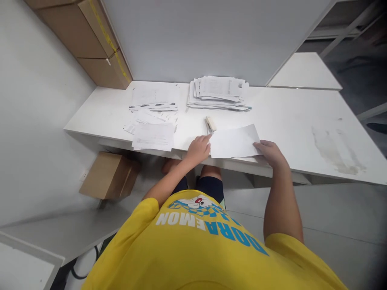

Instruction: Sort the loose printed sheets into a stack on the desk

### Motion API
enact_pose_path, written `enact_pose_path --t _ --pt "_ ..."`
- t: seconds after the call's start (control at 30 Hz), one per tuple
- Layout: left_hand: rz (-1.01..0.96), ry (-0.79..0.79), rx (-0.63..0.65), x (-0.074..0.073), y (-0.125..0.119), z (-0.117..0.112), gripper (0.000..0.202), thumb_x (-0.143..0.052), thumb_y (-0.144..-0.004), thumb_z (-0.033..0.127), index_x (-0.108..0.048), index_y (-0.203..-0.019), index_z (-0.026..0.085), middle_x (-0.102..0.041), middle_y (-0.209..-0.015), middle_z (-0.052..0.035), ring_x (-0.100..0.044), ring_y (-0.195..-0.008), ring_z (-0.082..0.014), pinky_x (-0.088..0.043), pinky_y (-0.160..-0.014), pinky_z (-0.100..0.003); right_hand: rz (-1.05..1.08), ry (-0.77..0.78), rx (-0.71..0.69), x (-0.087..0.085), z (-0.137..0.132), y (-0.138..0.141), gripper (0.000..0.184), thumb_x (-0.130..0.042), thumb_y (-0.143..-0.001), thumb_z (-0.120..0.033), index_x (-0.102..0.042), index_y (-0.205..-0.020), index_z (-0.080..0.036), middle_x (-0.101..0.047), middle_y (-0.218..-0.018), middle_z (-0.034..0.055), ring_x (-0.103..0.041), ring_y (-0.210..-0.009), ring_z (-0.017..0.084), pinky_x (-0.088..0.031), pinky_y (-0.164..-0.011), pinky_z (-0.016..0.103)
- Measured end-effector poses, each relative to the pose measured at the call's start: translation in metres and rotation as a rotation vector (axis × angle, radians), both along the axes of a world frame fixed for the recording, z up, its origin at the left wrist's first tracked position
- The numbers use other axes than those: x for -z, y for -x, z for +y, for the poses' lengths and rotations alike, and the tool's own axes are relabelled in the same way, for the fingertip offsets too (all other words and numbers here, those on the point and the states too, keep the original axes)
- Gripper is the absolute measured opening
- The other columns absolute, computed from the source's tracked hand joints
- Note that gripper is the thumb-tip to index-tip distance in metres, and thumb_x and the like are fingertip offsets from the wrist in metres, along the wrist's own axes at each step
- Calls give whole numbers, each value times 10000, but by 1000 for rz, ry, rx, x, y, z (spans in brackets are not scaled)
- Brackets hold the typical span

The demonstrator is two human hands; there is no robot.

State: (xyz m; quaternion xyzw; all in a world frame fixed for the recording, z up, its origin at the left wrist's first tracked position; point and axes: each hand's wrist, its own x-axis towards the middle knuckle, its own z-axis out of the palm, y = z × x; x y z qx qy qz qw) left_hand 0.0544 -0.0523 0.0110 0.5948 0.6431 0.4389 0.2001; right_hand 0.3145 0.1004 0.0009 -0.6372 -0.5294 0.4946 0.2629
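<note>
A blank white sheet of paper (234, 141) lies at the front edge of the desk, its right side slightly raised. My right hand (271, 152) pinches it at the right edge, thumb on top. At the opposite edge, my left hand (199, 149) grips the paper's side with its fingers curled and the index finger stretched toward the upper left corner. Just beyond that fingertip is a small cream stapler (210, 123). Whether the paper is one sheet or a few together, I cannot tell.
A thick stack of printed papers (219, 93) sits against the partition. Looser printed sheets (153, 136) spread on the left, below another pile (154, 96). Cardboard boxes (105, 68) stand at the desk's left end, with another box (104, 175) underneath. Stains (335, 151) mark the right side.
</note>
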Motion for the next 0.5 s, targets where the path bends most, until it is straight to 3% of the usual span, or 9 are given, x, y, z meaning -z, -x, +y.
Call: enact_pose_path --t 0.07,0.17,0.3,0.5 --pt "60 -55 90 2 -2 22 567 -540 -872 269 -512 -1431 180 -478 -1519 -112 -353 -1442 -289 -215 -1196 -370 52 3 14 1 -2 -4 123 -656 -700 -261 -659 -760 -153 -600 -657 15 -536 -605 157 -451 -507 270" --pt "107 -49 72 14 -2 44 600 -500 -897 313 -446 -1477 171 -345 -1610 -100 -177 -1531 -305 -128 -1224 -450 49 -21 7 3 -8 -7 126 -643 -723 -272 -655 -775 -159 -579 -646 0 -515 -595 145 -434 -505 257" --pt "177 28 37 31 -4 53 583 -444 -912 309 -456 -1472 149 -385 -1583 -131 -214 -1521 -332 -135 -1218 -507 -6 -30 6 0 -13 -7 129 -620 -785 -286 -643 -779 -160 -535 -634 -7 -485 -597 132 -393 -528 271" --pt "304 67 94 42 -3 61 618 -316 -875 121 -449 -1479 94 -407 -1566 -149 -384 -1435 -340 -224 -1184 -530 -63 -91 59 -8 -22 0 168 -619 -803 -227 -557 -653 -182 -432 -594 -28 -393 -560 93 -297 -514 292"
